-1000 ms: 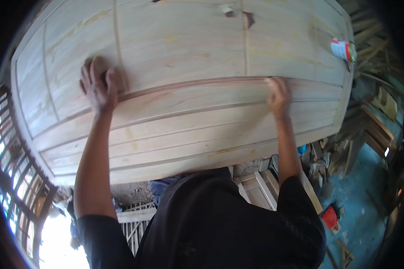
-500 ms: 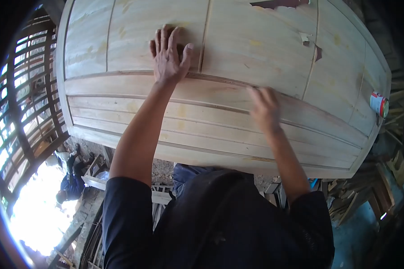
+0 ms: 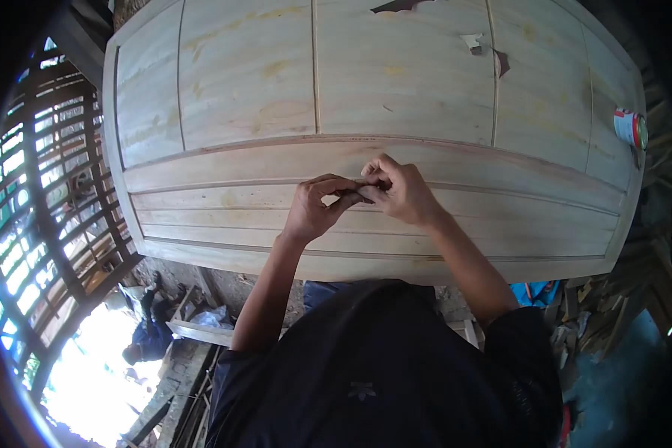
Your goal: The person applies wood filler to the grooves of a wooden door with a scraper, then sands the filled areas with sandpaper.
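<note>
A large pale wooden panel with grooves and raised mouldings lies in front of me. Above its lower mouldings, my left hand and my right hand meet, fingertips touching. Both hands are closed in a pinch around something small and dark, too hidden by the fingers to name. Farther up the panel lie torn pieces that look like sandpaper: a dark reddish one at the top edge, a pale curled one and a small reddish one beside it.
A red and white tin lies on the panel's right edge. Wooden lattice stands at the left, and a person is beyond it at lower left. Scrap wood is piled at lower right.
My left hand has lifted from lying flat on the panel and come down and right. My right hand has left the moulding and moved left, so both now meet.
</note>
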